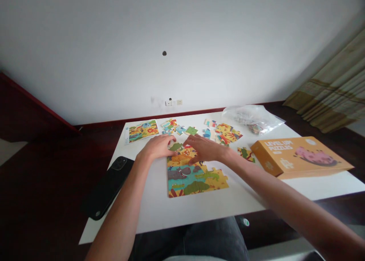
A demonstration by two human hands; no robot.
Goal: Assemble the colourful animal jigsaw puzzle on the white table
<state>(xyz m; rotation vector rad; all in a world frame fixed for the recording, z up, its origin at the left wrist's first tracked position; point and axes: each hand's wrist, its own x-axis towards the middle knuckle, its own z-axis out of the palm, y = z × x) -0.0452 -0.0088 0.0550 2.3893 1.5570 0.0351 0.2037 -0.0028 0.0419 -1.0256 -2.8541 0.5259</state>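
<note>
My left hand (159, 145) is curved, thumb standing apart from the fingers; my right hand (207, 149) is bent, thumb likewise apart. Whether either touches the green-patterned piece (176, 146) between them, I cannot tell. The partly joined puzzle (196, 179) lies flat on the white table (159, 211), extending nearer me. Beyond: loose pieces (191, 130) and a picture card (144, 132). Left edge: black phone (110, 189). Right: orange box (302, 154), clear bag (251, 116) behind it.

1 head-worn view; faces forward and down; the puzzle (194, 178) near.
</note>
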